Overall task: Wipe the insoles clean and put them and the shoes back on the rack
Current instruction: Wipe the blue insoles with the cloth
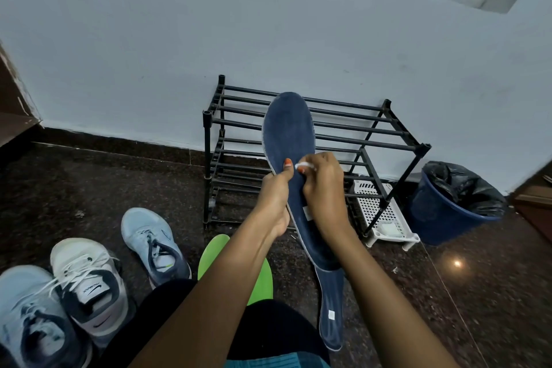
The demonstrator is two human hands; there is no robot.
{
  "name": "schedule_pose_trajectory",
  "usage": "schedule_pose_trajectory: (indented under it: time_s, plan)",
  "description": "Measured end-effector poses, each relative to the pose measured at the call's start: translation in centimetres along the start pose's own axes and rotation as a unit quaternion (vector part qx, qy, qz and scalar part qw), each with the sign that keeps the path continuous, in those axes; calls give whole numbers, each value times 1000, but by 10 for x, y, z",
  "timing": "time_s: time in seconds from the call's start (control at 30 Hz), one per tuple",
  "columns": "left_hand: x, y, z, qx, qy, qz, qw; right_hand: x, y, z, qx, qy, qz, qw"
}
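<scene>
Left hand: my left hand (276, 197) grips the navy insole (288, 128) from the left at its waist, with the thumb laid across the top face and the fingers hidden behind.
Right hand: my right hand (324, 188) is clenched on a small white wipe (301, 165), pinching it at the fingertips against the insole's right side, just beside my left thumb.
Insole position: it is held up in front of me, over the black rack (358, 128).
Long axis: it runs near to far, heel towards me and toe pointing away and up.
Key relation: the broad forefoot lies beyond the wipe and the heel lies nearer than it, so I judge strokes should follow that long line. The right hand does the wiping while the left steadies the insole.
Surface: the top face is fuzzy, matte fabric with a pale foam edge and a rounded toe. It looks flexible, so it may bend under pressure.
Other insoles: a second navy insole (331, 302) lies nearer, below the heel of the held one, and a green insole (215, 251) shows under my left forearm.
Shoes: a light blue shoe (152, 245), a white shoe (86, 281) and a blue shoe (30, 317) sit on the dark speckled floor (89, 182) to the near left, well apart from the rack.
Rack: thin metal bars, against the far wall.
Progress: judged mid-wipe, with nothing returned yet.
</scene>
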State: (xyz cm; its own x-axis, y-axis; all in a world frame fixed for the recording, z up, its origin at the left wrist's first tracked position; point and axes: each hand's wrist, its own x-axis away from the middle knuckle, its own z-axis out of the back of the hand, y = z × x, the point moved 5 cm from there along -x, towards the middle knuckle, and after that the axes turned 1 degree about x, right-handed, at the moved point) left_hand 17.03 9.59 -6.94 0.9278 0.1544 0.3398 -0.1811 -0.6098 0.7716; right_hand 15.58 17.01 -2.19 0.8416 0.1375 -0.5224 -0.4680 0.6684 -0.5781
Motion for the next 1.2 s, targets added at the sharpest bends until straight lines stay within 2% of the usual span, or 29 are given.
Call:
schedule_pose_trajectory:
  time_s: [0.13,0.37,0.63,0.87,1.2]
  plan:
    - [0,-2,-1,-14,8,0,1000,-15,11,0,3,17,-45,999]
    - [0,0,-1,3,-2,-12,1000,8,-8,-1,-8,-21,22,1000]
    - [4,-1,-5,-17,-2,-26,1000,-12,3,-2,1,7,-34,999]
    - [2,5,0,9,10,-26,1000,9,-15,-4,-28,-8,11,1000]
    - [1,4,-2,10,21,-33,999,-11,-1,-2,-49,33,-50,997]
